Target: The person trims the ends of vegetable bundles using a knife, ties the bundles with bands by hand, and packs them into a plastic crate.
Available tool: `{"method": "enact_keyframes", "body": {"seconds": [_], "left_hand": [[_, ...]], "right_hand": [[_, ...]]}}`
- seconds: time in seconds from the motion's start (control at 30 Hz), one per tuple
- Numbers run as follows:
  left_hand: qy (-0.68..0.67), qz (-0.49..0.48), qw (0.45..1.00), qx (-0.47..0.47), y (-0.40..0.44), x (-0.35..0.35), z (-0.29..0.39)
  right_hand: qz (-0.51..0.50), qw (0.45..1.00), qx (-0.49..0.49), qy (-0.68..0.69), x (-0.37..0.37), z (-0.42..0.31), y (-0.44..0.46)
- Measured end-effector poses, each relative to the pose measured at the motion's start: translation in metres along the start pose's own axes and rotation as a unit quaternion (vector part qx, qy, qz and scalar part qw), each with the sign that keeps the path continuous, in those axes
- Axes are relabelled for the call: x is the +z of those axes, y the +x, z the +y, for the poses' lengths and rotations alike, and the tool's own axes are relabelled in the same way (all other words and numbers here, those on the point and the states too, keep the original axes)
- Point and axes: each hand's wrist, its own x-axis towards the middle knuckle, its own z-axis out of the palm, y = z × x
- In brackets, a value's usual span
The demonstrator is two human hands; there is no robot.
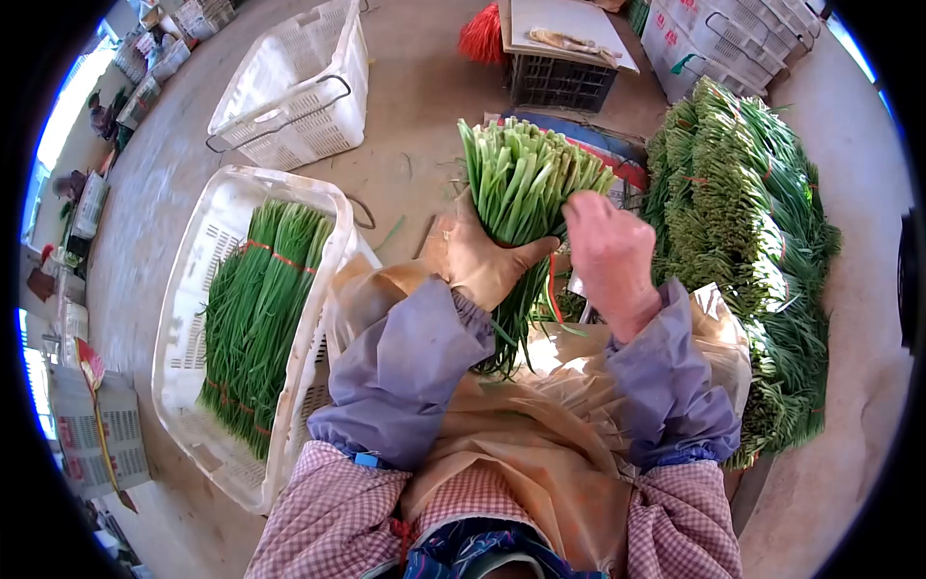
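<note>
Several crates (72, 217) line the far left edge of the room, where bright light comes in beside two small, blurred people (100, 118). Bare, pale brown floor (135, 251) runs from there across the room, with a grey crate (125, 434) standing on it at lower left. Next comes a white basket (174, 347) holding green bundles (265, 328) tied with red bands; beyond it, a second white basket (309, 125) with a wire handle stands on the floor.

Near the middle, the left hand (487, 256) is clamped around a bunch of greens (531, 183), held up in front of the person, pale cut ends uppermost. The right hand (612, 256) is curled against the bunch's right edge; whether it pinches a stalk, I cannot tell. Behind, a board (569, 24) lies on a black crate (559, 85), beside red strands (482, 37).

At right, tied greens (738, 241) form a tall pile; stacked white crates (719, 43) stand behind, and more floor stretches past.
</note>
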Motion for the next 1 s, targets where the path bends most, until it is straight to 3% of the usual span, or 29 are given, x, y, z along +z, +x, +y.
{"method": "enact_keyframes", "body": {"seconds": [0.03,0.07,0.1,0.17,0.27,0.33,0.37,0.43,0.47,0.53,0.57,0.63,0.7,0.77,0.83,0.87,0.9,0.97,1.0], "left_hand": [[0.02,-0.002,1.0,0.003,0.0,0.0,0.0],[0.039,-0.003,0.999,0.006,0.0,0.001,0.003],[0.057,-0.002,0.998,0.009,0.0,0.001,0.008],[0.045,0.002,0.999,-0.001,0.0,0.001,0.012],[-0.042,-0.005,0.999,-0.015,0.001,0.008,0.009],[-0.168,-0.015,0.986,-0.019,0.0,0.02,0.008],[-0.231,-0.019,0.973,-0.02,0.0,0.024,0.007],[-0.312,-0.037,0.949,0.011,0.001,0.024,0.005],[-0.226,-0.025,0.973,0.031,-0.003,0.023,0.005],[-0.534,-0.034,0.839,-0.104,0.005,0.025,-0.007],[-0.556,-0.043,0.822,-0.116,0.005,0.024,-0.014],[-0.598,-0.068,0.786,-0.14,0.009,0.022,-0.019],[-0.431,-0.078,0.896,-0.071,0.005,0.02,-0.011],[-0.245,-0.086,0.966,0.005,-0.002,0.018,-0.002],[-0.266,-0.114,0.957,-0.011,0.001,0.017,-0.007],[-0.241,-0.118,0.963,-0.005,0.002,0.015,-0.005],[-0.216,-0.123,0.969,0.001,0.003,0.013,-0.003],[-0.183,-0.109,0.977,-0.004,0.008,0.014,-0.002],[-0.143,-0.101,0.985,-0.004,0.011,0.014,-0.004]], "right_hand": [[0.004,1.0,0.004,0.004,0.0,0.006,0.001],[0.082,0.991,0.025,0.099,-0.003,0.015,0.006],[0.051,0.953,0.146,0.259,-0.016,0.019,0.006],[-0.178,0.812,0.291,0.473,-0.07,0.031,0.008],[-0.264,0.866,0.072,0.419,-0.053,0.01,-0.007],[-0.081,0.963,-0.002,0.255,-0.02,-0.018,-0.006],[0.014,0.985,-0.041,0.164,-0.006,-0.026,-0.003],[0.02,0.994,-0.042,0.096,0.009,-0.028,0.002],[0.023,0.997,-0.042,0.061,0.013,-0.028,0.004],[0.004,0.996,-0.042,0.077,0.016,-0.028,0.004],[-0.007,0.996,-0.042,0.085,0.016,-0.029,0.004],[-0.193,0.91,0.01,0.367,0.001,-0.029,0.004],[-0.356,0.72,0.055,0.593,-0.029,-0.027,0.0],[-0.44,0.603,-0.037,0.664,-0.037,-0.01,-0.008],[-0.399,0.62,0.224,0.637,-0.041,0.005,-0.032],[-0.338,0.663,0.312,0.591,-0.02,0.021,-0.05],[-0.258,0.699,0.34,0.573,0.004,0.044,-0.069],[-0.065,0.7,0.394,0.592,0.03,0.047,-0.085],[-0.084,0.7,0.387,0.594,0.047,0.046,-0.093]]}}
